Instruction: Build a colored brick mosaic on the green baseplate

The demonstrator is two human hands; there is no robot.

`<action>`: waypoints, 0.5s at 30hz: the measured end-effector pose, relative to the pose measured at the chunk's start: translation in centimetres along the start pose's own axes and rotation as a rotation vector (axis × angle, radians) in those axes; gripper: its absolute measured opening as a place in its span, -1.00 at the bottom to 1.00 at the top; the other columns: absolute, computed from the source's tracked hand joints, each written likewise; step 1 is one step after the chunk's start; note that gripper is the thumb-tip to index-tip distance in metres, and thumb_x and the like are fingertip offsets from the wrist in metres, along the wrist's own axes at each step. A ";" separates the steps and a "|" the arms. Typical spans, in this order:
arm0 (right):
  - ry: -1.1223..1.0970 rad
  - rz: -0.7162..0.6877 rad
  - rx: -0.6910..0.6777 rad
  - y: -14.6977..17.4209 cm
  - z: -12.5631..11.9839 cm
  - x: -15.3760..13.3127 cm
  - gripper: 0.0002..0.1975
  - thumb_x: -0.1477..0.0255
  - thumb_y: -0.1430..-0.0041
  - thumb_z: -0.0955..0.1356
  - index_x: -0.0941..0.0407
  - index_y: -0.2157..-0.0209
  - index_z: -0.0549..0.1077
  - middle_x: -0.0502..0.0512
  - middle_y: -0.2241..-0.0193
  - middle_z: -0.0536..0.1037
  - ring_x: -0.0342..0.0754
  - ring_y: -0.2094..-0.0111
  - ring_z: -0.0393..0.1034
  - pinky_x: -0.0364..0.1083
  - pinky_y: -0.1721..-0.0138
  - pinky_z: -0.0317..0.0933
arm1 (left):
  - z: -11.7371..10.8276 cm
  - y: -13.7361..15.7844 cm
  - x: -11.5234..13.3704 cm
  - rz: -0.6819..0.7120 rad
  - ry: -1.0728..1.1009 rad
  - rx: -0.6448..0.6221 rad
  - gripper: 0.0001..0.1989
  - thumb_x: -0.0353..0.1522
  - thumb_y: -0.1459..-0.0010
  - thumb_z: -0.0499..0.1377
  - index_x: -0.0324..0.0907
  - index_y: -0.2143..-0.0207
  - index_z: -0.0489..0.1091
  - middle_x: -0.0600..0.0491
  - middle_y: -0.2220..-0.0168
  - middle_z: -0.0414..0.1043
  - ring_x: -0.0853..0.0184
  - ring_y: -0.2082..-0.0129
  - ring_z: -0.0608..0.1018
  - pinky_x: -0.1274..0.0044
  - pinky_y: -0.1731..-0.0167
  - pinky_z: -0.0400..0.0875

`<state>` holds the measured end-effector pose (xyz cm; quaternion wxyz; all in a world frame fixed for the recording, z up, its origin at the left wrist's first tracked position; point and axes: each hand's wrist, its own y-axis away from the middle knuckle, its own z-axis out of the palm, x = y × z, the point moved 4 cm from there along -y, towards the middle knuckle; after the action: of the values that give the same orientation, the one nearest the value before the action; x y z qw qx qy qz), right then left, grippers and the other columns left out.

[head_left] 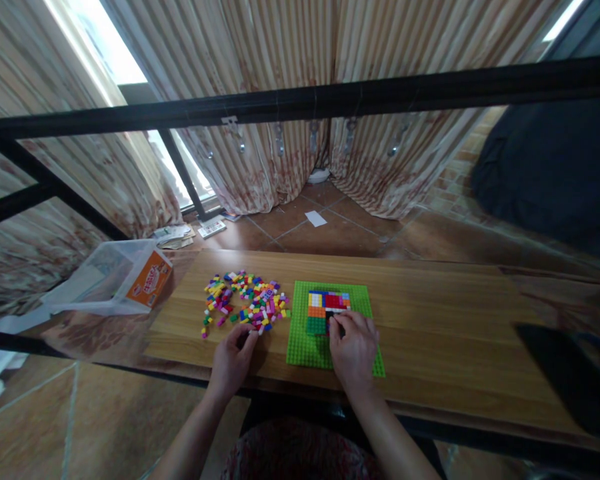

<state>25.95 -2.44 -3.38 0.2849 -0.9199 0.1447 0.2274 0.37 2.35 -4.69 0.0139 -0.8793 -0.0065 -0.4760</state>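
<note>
A green studded baseplate (300, 353) lies on the table, with a block of coloured toy bricks (317, 311) pressed onto its middle: white, yellow, blue, red, orange and green. My right hand (354, 347) rests over the plate, thumb and fingertips pinched at the lower right of these bricks and covering part of them. Whether a brick is between those fingers is hidden. To the left, my left hand (233, 357) is at the near edge of a pile of loose toy bricks (265, 307). Its thumb and index finger pinch together, with a small pale brick (253, 333) at their tips.
The pile and baseplate share a long wooden table (440, 320). A clear plastic bin (110, 273) with an orange label stands off its left end. A black bar (300, 103) crosses beyond the table, before curtains (260, 53). A dark flat object (565, 373) lies at the right.
</note>
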 end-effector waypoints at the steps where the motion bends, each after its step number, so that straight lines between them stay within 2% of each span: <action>1: 0.004 -0.001 -0.009 0.0 0.0 0.0 -0.76 0.39 -0.26 0.28 0.10 0.38 0.56 0.16 0.26 0.57 0.06 0.21 0.28 0.01 0.16 0.06 | 0.0 0.0 0.0 -0.001 0.002 -0.001 -0.73 -0.14 -0.09 0.15 -0.15 0.35 0.45 0.09 0.41 0.48 0.28 0.36 0.49 0.52 0.28 0.34; 9: -0.077 0.016 -0.028 -0.1 -0.3 0.9 -0.71 0.36 -0.31 0.23 0.11 0.30 0.56 0.18 0.25 0.57 0.05 0.19 0.34 0.01 0.12 0.10 | 0.1 0.0 -0.2 0.010 0.004 -0.011 -0.72 -0.13 -0.09 0.15 -0.15 0.33 0.45 0.08 0.38 0.49 0.28 0.32 0.50 0.52 0.27 0.33; 12: -0.132 0.037 0.011 -0.8 -0.5 1.5 -0.70 0.33 -0.31 0.22 0.14 0.30 0.55 0.20 0.28 0.56 0.05 0.21 0.36 0.02 0.11 0.13 | 0.1 0.0 -0.4 -0.004 0.012 -0.010 -0.72 -0.13 -0.09 0.15 -0.16 0.35 0.46 0.08 0.39 0.48 0.29 0.33 0.49 0.52 0.28 0.33; 15: -0.102 0.064 0.077 -1.7 -0.7 1.7 -0.70 0.26 -0.29 0.25 0.14 0.23 0.54 0.24 0.21 0.54 0.10 0.13 0.34 0.06 0.06 0.13 | 0.2 0.1 -0.6 -0.006 0.024 -0.009 -0.71 -0.13 -0.09 0.16 -0.16 0.35 0.45 0.09 0.41 0.47 0.31 0.36 0.48 0.54 0.30 0.32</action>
<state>28.31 -1.74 -2.97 0.3198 -0.8904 0.1678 0.2772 0.19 2.30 -5.34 0.0085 -0.8736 -0.0068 -0.4865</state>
